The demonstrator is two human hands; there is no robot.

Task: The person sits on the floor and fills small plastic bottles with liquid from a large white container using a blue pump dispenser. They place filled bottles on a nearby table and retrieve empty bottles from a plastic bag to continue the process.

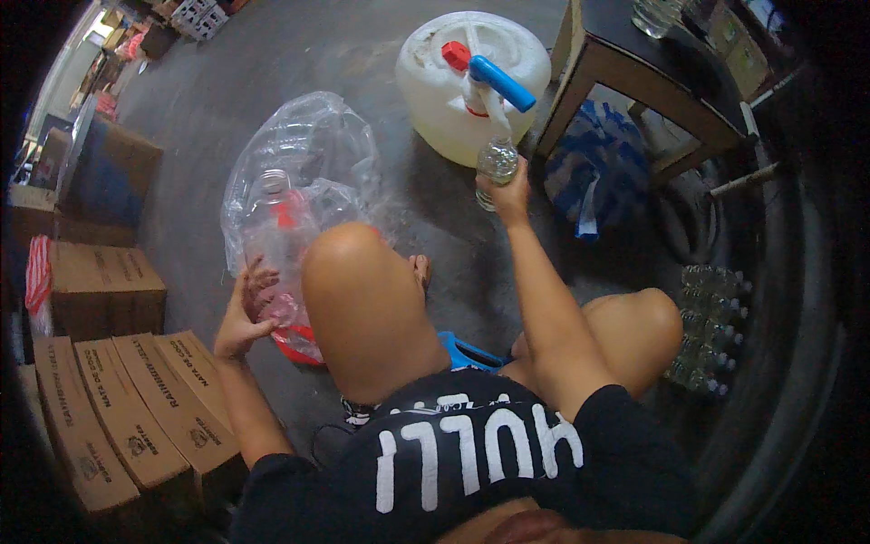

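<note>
My right hand grips a clear bottle with its mouth up under the spout of a dispensing tap. This tap has a blue handle and is fitted on a large translucent plastic jug with yellowish liquid inside. On the left, my left hand is at a clear plastic bag, its thumb apart from the curled fingers. A clear plastic bottle with an uncapped neck lies there too, above the fingers. Whether the hand grips bottle or bag is unclear. Something red shows through the plastic.
Printed cardboard cartons line the left side, with another cardboard box beyond them. A wooden table stands right of the jug, a blue-and-white bundle beneath it. Several filled bottles are grouped right of my knee.
</note>
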